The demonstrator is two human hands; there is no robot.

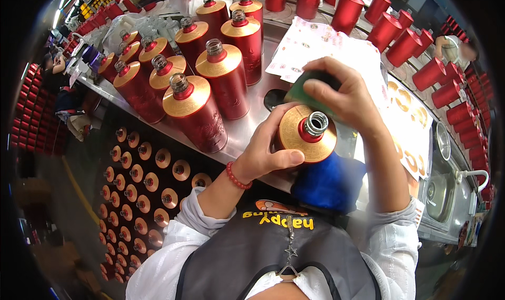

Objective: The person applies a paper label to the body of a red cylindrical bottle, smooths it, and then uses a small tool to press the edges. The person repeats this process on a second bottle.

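My left hand (260,155) is wrapped round a red bottle (299,134) with a gold shoulder and an uncapped glass neck, tilted toward me. Just beyond it, my right hand (344,89) grips a green block-shaped thing (304,92), dark on top and blurred, so its kind is unclear. This block is close to the bottle's far side; whether they touch I cannot tell. Below the bottle, a crumpled blue cloth-like thing (329,184) lies at the table's near edge. To the left of my hands, several matching red bottles (221,79) stand upright on the metal table (251,122).
Sheets of printed labels (329,47) and sheets with gold rings (407,108) cover the table's right side. A sink (439,197) with a white faucet (476,175) is farther right. More red bottles (402,45) line the back. Many gold-topped bottles (142,200) stand below left. Other people are at both sides.
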